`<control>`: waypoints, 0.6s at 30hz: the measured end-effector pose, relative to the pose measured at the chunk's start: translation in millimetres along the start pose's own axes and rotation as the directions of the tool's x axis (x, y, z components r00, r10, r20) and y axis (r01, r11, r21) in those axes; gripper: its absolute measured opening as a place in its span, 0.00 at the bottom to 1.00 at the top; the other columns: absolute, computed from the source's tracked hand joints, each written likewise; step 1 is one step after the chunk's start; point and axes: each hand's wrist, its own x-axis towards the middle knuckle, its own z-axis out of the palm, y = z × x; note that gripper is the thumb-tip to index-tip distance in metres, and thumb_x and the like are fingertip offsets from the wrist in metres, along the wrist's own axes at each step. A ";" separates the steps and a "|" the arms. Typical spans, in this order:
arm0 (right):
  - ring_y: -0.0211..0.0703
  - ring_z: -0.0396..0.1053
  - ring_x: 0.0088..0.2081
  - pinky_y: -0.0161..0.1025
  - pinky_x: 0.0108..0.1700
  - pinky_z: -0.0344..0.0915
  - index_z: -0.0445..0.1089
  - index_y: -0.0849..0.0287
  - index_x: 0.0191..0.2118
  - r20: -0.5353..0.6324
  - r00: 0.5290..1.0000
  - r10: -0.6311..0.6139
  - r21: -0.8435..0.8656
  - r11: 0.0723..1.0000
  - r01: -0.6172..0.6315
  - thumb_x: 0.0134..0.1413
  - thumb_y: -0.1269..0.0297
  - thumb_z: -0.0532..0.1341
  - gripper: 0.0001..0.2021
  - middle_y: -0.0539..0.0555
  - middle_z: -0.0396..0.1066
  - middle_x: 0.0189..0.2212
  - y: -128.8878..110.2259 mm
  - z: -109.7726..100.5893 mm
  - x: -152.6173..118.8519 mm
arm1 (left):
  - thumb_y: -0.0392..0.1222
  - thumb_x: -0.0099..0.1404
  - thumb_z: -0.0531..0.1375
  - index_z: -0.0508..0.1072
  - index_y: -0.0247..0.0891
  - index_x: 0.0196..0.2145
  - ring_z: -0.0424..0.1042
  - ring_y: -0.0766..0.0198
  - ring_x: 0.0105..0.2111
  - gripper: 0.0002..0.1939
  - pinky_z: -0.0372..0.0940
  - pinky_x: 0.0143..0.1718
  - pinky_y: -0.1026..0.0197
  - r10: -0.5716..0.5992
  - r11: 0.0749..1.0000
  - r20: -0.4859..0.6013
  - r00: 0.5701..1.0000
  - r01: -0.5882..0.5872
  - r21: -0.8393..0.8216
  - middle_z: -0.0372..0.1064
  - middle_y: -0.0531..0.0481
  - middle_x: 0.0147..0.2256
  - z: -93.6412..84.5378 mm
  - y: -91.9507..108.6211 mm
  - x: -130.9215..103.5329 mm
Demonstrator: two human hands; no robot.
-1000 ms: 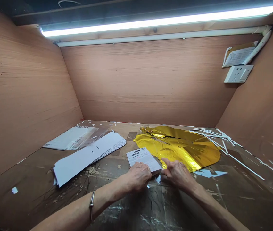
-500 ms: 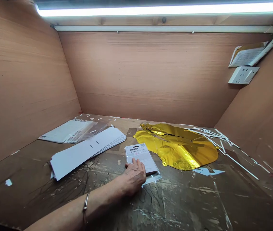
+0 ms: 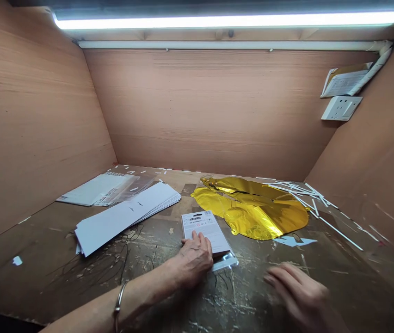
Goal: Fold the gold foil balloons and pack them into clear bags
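My left hand (image 3: 197,256) rests on a flat clear packet with a white printed card (image 3: 216,238) inside. Its fingers are bent together over the card's face, and the thumb is near the card's left side. A clear flap (image 3: 226,262) sticks out at the packet's near end. My right hand (image 3: 297,289) is over the bench to the right of the packet, apart from it. It is blurred, with fingers curled in and drawn together; whether anything small is between them is hidden.
Gold foil balloons (image 3: 269,212) lie behind and right of the packet. Fanned long white cards (image 3: 127,217) are at left, with clear plastic sleeves (image 3: 103,189) behind them. Thin white sticks (image 3: 297,189) lie by the right wall. Wooden walls enclose the bench (image 3: 162,277).
My right hand has come into view from the lower right. The packet's near end has shifted slightly toward me and to the right, with my left hand still on it.
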 end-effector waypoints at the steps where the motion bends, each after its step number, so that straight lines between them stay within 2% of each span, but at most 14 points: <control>1: 0.38 0.67 0.27 0.34 0.29 0.60 0.67 0.55 0.28 0.052 0.999 0.006 -0.043 0.999 -0.004 0.56 0.62 0.50 0.11 0.51 0.68 0.26 -4.7 13.4 17.6 | 0.34 0.52 0.51 0.63 0.15 0.43 0.63 0.36 0.40 0.22 0.63 0.24 0.48 -0.012 1.000 -0.010 1.000 0.012 0.008 0.61 0.20 0.40 0.4 3.9 0.6; 4: 0.41 0.66 0.27 0.35 0.26 0.56 0.65 0.58 0.24 0.153 0.988 0.035 -0.236 0.972 0.002 0.53 0.68 0.53 0.09 0.51 0.67 0.24 -20.5 44.3 53.0 | 0.35 0.54 0.50 0.64 0.16 0.44 0.63 0.35 0.41 0.22 0.63 0.25 0.46 -0.065 0.997 -0.045 0.997 0.067 0.039 0.61 0.19 0.41 7.0 16.3 4.8; 7: 0.43 0.65 0.26 0.35 0.25 0.53 0.64 0.59 0.23 0.221 0.975 0.035 -0.369 0.928 0.051 0.47 0.77 0.53 0.08 0.53 0.67 0.23 -27.6 61.0 59.5 | 0.37 0.54 0.51 0.65 0.16 0.44 0.63 0.33 0.40 0.23 0.61 0.25 0.43 -0.088 0.994 -0.060 0.994 0.092 0.059 0.61 0.18 0.42 13.9 26.9 9.4; 10: 0.46 0.65 0.25 0.36 0.23 0.53 0.64 0.61 0.23 0.225 0.973 0.047 -0.466 0.882 0.065 0.43 0.81 0.51 0.10 0.56 0.66 0.22 -26.6 67.5 51.5 | 0.37 0.54 0.51 0.65 0.15 0.44 0.64 0.33 0.40 0.23 0.61 0.26 0.41 -0.102 0.992 -0.105 0.989 0.109 0.063 0.61 0.18 0.41 13.3 34.8 12.2; 18: 0.44 0.64 0.20 0.35 0.20 0.52 0.61 0.61 0.21 0.116 0.985 0.125 -0.575 0.817 -0.037 0.45 0.79 0.51 0.09 0.56 0.64 0.18 -34.5 65.4 34.0 | 0.35 0.54 0.49 0.66 0.16 0.43 0.67 0.37 0.37 0.22 0.61 0.26 0.44 -0.116 0.983 -0.121 0.986 0.131 0.128 0.64 0.20 0.40 0.9 50.5 21.3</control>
